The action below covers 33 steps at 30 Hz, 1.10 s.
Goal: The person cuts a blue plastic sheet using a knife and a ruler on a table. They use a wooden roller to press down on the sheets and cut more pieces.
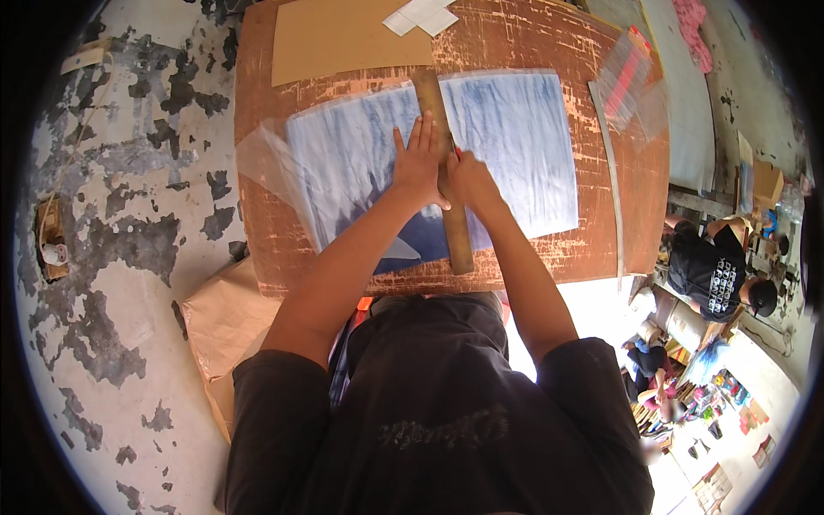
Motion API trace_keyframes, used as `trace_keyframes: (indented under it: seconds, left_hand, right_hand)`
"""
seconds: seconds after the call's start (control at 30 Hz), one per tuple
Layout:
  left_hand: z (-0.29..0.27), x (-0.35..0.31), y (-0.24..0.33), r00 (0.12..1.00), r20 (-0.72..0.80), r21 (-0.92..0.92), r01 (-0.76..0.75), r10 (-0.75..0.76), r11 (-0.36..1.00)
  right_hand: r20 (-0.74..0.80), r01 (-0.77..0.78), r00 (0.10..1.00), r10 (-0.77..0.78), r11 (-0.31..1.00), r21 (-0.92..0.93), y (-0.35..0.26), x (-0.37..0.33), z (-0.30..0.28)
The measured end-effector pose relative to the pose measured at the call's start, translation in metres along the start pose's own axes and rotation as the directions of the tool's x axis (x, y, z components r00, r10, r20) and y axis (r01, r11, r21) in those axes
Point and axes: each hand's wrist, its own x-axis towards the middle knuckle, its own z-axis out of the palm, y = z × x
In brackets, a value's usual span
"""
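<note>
A blue and white printed sheet lies across a worn reddish-brown table. Over its middle runs a long brownish straightedge, nearly upright in the head view. My left hand rests flat with fingers apart, its thumb and fingertips touching the straightedge's left side. Against the right side of the straightedge, my right hand is closed around a small cutter knife; only a red bit and a thin dark tip show past the fingers.
Brown cardboard and white paper pieces lie at the table's far side. To the right are a narrow metal strip and a clear plastic packet. Clear film sticks out at left. A person is beyond the table's right.
</note>
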Motion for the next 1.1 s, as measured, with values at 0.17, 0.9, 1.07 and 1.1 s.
trace_keyframes:
  seconds: [0.17,0.9,1.07,1.1]
  left_hand:
    - [0.012,0.000,-0.006,0.999,-0.053,-0.049,0.008,-0.011,0.999]
    - [0.010,0.000,-0.007,1.000,-0.016,0.017,0.018,-0.018,1.000]
    - [0.005,0.002,-0.001,1.000,0.001,0.025,-0.011,0.011,1.000]
    - [0.004,0.002,-0.001,1.000,-0.002,0.025,-0.011,0.011,1.000]
  right_hand:
    - [0.120,-0.310,0.950,0.287,0.901,0.305,-0.017,-0.094,0.012]
    - [-0.144,-0.113,0.974,0.174,0.927,0.359,0.001,-0.027,-0.053]
    - [-0.173,-0.008,0.984,0.034,0.988,0.151,0.006,0.105,-0.058]
    - [-0.143,0.040,0.989,-0.033,0.998,0.043,0.006,0.119,-0.059]
